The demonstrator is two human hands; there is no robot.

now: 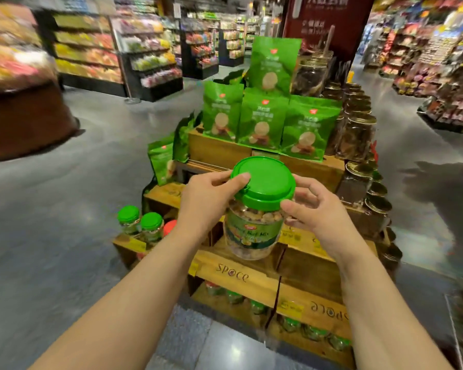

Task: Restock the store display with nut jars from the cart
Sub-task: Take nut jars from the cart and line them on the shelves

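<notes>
Hands grasp a clear nut jar [253, 231] with a green lid [263, 182], held in the air over the middle tier of the wooden display [235, 273]. The left hand [209, 198] curls round the lid's left rim, thumb on top; the right hand [316, 212] pinches the lid's right edge. Green snack bags [262, 121] stand on the far upper tier. Two small green-lidded jars [141, 222] sit at the display's near left corner, and dark jars [358, 134] line its right side.
</notes>
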